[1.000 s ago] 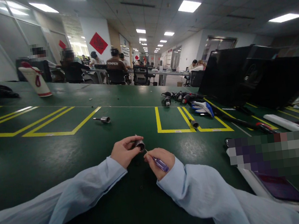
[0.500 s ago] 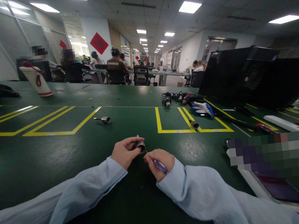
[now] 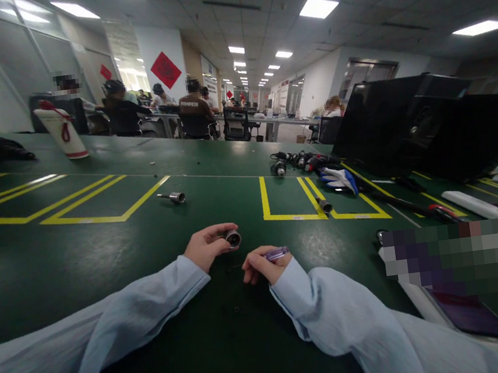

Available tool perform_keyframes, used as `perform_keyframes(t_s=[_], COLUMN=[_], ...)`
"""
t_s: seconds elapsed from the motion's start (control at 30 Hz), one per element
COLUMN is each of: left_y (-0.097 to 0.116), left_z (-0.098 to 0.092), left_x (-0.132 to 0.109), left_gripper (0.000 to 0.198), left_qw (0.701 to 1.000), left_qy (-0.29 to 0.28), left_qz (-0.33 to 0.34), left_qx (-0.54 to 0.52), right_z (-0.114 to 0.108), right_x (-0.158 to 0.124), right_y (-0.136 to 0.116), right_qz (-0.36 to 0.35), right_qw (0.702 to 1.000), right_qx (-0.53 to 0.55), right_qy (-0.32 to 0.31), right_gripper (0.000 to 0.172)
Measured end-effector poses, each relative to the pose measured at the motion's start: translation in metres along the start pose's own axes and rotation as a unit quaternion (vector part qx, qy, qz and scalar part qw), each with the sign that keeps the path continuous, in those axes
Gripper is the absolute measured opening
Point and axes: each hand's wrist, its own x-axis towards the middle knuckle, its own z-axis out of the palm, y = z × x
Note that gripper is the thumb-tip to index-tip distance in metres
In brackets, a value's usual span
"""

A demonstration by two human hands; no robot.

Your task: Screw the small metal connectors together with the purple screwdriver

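Observation:
My left hand [image 3: 208, 247] pinches a metal socket-like cup [image 3: 233, 238], its round open end turned toward me. In my right hand [image 3: 263, 264] is a screwdriver with a clear purple handle [image 3: 276, 254]; its thin shaft points left, apart from the cup. A small dark ring-like piece [image 3: 229, 269] lies on the green table near the shaft's end, and another tiny dark piece [image 3: 236, 309] lies closer to me. Farther off, a similar metal cup with a stem [image 3: 173, 197] rests on its side.
Yellow tape outlines [image 3: 296, 217] mark the table. At the right stand black monitors [image 3: 382, 128], with a blue-white glove [image 3: 339, 179], another metal cup [image 3: 324, 205] and dark cabled tools [image 3: 291, 162] nearby. A tablet-like device [image 3: 468, 311] lies right; a white cup [image 3: 63, 133] stands far left.
My right hand has drawn the screwdriver away from the metal cup and turned it, so the handle now points up and right. The left hand keeps the cup, its opening turned more toward me.

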Motion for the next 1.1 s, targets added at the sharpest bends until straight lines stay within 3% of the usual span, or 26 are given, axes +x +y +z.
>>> perform_keyframes(t_s=[0.37, 0.53, 0.67, 0.87, 0.97, 1.1], left_y=[-0.001, -0.004, -0.005, -0.001, 0.0, 0.001], left_z=[0.002, 0.0, -0.002, 0.0, 0.0, 0.0], left_x=[-0.001, 0.001, 0.002, -0.002, -0.003, -0.003], left_gripper=[0.036, 0.038, 0.039, 0.036, 0.034, 0.034], left_qw=[1.0, 1.0, 1.0, 0.999, 0.999, 0.998], left_qy=[-0.006, -0.012, -0.02, -0.019, -0.03, -0.032], left_qz=[0.01, 0.018, 0.008, 0.031, 0.036, 0.038], left_qx=[-0.016, -0.004, 0.007, -0.007, 0.012, 0.032], right_z=[0.001, -0.004, -0.004, -0.007, -0.007, -0.005], right_x=[0.001, 0.001, 0.0, -0.004, -0.005, -0.004], right_y=[-0.001, -0.018, -0.018, -0.011, -0.012, -0.011], right_qz=[0.028, 0.096, 0.092, -0.043, -0.137, -0.22], right_qw=[0.997, 0.979, 0.989, 0.999, 0.989, 0.958], right_qx=[-0.076, -0.18, -0.119, 0.024, -0.028, -0.18], right_qy=[-0.001, 0.002, -0.004, 0.016, 0.04, 0.046], right_gripper=[0.022, 0.027, 0.025, 0.028, 0.027, 0.024])
